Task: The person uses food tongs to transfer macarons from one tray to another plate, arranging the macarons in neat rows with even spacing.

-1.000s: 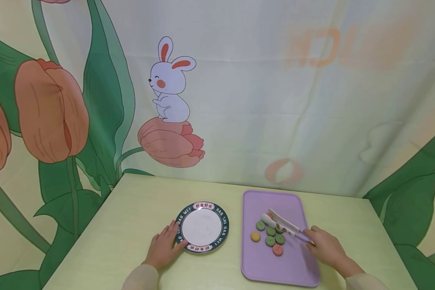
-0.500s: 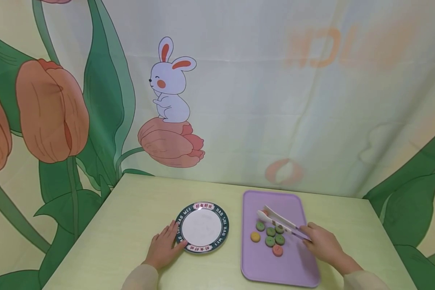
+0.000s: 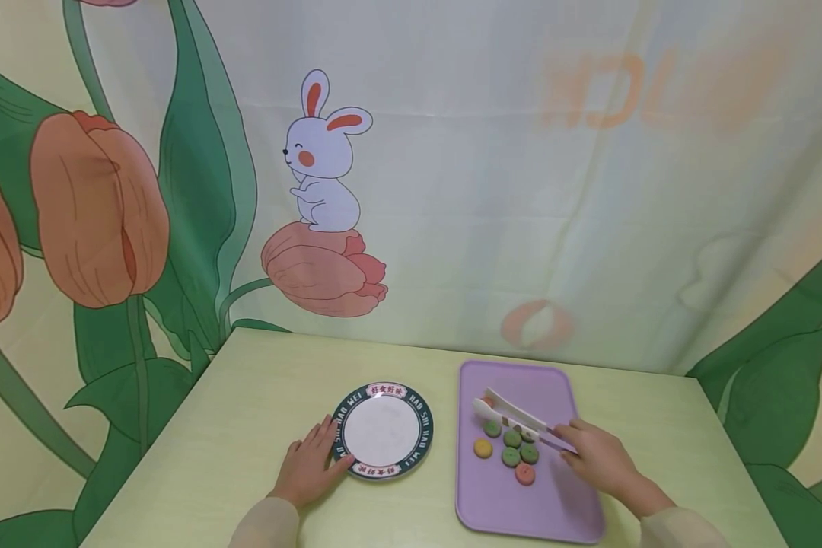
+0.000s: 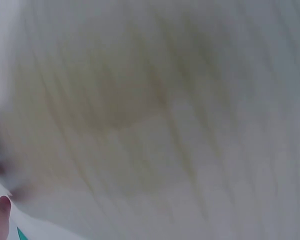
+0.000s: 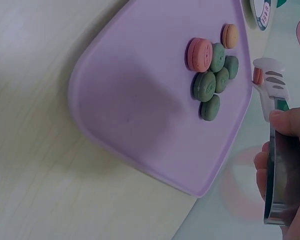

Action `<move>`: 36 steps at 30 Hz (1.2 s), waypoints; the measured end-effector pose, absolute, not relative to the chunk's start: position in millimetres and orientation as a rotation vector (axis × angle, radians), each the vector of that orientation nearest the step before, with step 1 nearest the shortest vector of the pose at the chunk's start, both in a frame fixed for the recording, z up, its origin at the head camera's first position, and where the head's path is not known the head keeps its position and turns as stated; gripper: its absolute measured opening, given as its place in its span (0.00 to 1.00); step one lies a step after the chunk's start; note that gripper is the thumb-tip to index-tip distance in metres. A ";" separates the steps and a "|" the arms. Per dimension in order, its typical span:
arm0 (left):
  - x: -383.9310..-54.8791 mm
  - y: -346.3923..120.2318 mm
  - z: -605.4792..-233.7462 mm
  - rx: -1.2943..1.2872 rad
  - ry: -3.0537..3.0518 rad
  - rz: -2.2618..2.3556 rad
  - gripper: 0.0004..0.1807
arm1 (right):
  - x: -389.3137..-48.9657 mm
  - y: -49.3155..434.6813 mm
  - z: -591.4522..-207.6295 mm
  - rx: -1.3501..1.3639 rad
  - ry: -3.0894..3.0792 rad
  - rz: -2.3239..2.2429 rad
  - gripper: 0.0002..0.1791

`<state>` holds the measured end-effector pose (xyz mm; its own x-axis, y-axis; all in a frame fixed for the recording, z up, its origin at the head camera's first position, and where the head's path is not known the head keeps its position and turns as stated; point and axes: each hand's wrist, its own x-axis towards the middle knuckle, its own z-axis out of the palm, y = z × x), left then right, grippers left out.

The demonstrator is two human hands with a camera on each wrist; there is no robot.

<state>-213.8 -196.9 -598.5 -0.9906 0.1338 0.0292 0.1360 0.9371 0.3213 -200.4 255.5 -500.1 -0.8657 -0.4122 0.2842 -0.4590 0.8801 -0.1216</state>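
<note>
The right hand (image 3: 599,458) is closed around a pair of tongs (image 3: 524,412), thumb against fingers; the right wrist view adds the shiny metal bend (image 5: 277,220) at the rear of the tongs, which the palm covers in the head view. The left hand (image 3: 310,468) lies relaxed with fingers extended, thumb and fingertips at the rim of a plate (image 3: 383,430). The left wrist view gives mostly pale blur and a bit of finger at its corner.

Right of the plate, a purple tray (image 3: 520,510) sits on the tabletop (image 3: 240,403). Nearest on it is a pink disc (image 3: 524,474), then a yellow disc (image 3: 482,448) and green discs (image 3: 511,456). One green disc is partly hidden behind the tongs from the head; the right wrist view shows five. Beyond them the tongs' tips hold an orange-pink disc (image 3: 489,401) above the tray.

Behind stands a printed backdrop (image 3: 452,228) with a rabbit (image 3: 325,190) and tulips (image 3: 99,213).
</note>
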 end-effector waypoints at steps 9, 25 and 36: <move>-214.7 -198.1 -599.1 -0.231 -3.081 -0.483 0.43 | -201.9 245.7 -497.5 0.691 -2.803 0.277 0.15; -214.1 -199.4 -597.1 -0.249 -3.077 -0.478 0.43 | -209.4 226.4 -499.4 0.734 -2.785 0.308 0.16; -214.1 -199.0 -598.8 -0.261 -3.058 -0.468 0.43 | -214.1 216.0 -504.7 0.785 -2.778 0.317 0.18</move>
